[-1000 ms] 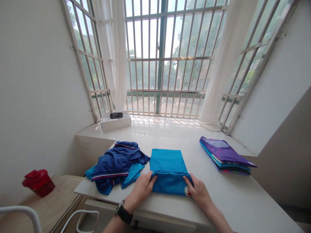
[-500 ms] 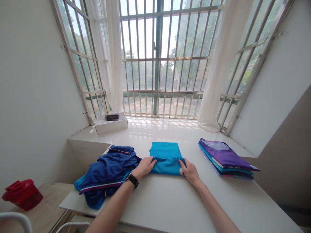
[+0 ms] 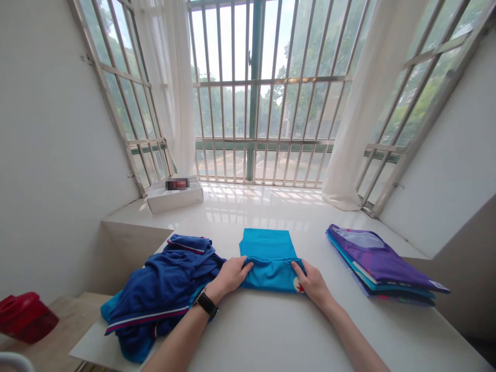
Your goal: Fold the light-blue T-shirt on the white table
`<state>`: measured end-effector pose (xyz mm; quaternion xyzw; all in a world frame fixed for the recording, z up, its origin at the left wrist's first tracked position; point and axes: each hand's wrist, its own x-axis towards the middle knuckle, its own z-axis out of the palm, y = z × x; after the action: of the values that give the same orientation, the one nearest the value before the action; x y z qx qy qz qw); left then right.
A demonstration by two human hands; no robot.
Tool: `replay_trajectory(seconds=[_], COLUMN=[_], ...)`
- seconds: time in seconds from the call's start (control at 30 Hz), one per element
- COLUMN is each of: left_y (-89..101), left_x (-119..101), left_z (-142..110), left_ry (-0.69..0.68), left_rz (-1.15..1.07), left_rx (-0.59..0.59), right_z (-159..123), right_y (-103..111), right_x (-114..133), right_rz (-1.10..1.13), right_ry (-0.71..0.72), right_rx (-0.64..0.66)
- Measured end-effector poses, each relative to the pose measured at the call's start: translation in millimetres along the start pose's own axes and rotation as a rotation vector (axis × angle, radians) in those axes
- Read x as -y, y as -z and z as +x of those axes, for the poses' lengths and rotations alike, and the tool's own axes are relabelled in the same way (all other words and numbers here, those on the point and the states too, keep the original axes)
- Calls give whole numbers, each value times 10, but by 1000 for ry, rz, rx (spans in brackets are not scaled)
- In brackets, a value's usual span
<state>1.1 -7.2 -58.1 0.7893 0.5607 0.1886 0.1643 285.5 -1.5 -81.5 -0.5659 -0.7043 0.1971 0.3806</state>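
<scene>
A bright blue garment [image 3: 268, 243] lies on the white tabletop with its near part folded over. A round white patch with a red star [image 3: 298, 285] shows at its lower right corner. My left hand [image 3: 229, 277] pinches the left end of the fold, thumb on top and fingers partly hidden. At the right end of the fold, my right hand [image 3: 314, 284] grips the cloth in the same way, beside the patch. To the left of the garment is a crumpled heap of dark blue clothes [image 3: 166, 279] with white and red striped edging, close to my left hand.
On the right of the white table [image 3: 263, 336] sits a stack of folded clothes [image 3: 382, 258], purple on top. A white box [image 3: 176, 200] stands on the window ledge at the back left. Lower down at the far left is a red container [image 3: 29, 318]. Barred windows rise behind.
My view has shifted slightly, so the table and clothes appear a little nearer. Both hands keep hold of the blue garment's fold, which looks almost the same.
</scene>
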Motion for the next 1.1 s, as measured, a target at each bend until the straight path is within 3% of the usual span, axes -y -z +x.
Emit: replay_trajectory(seconds=[1.1], left_y=[13], left_x=[-62], left_z=[-80], left_ry=[-18], left_rz=[108], left_rx=[-34], right_z=[-32], right_y=[14], right_x=[27], right_rz=[14], right_ry=[-26], right_rx=[-9])
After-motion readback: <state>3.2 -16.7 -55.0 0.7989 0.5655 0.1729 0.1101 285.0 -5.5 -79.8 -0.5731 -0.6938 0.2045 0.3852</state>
